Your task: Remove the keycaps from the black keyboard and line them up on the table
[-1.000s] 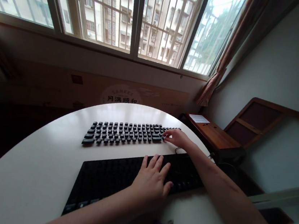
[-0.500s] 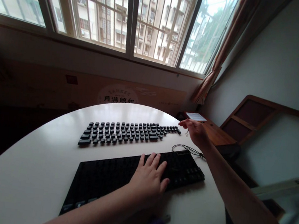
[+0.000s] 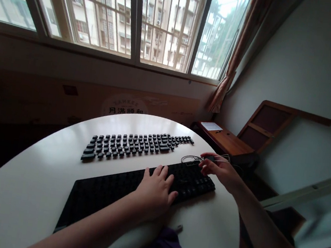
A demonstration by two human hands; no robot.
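A black keyboard (image 3: pixel 105 197) lies aslant on the white round table (image 3: pixel 19 186), most of its left and middle part without keycaps, with caps visible at its right end. My left hand (image 3: pixel 154 191) rests on its middle, fingers spread. Over the keyboard's far right corner, my right hand (image 3: pixel 221 173) has thumb and fingers around a small dark piece (image 3: pixel 209 158); thin wire-like lines show beside it, and its kind is unclear. Beyond the keyboard, loose black keycaps (image 3: pixel 126 145) stand in rows.
A thin cable (image 3: pixel 190 158) curls behind the keyboard's right end. Near the front edge are a purple cloth (image 3: pixel 170 243) and a small grey object (image 3: pixel 179 228). A wooden chair (image 3: pixel 230 140) with a paper (image 3: pixel 211 126) stands beyond the table, below the window.
My right hand has come back from the far end of the keycap rows to the keyboard's right corner. My left hand stays on the keyboard. The view has shifted slightly.
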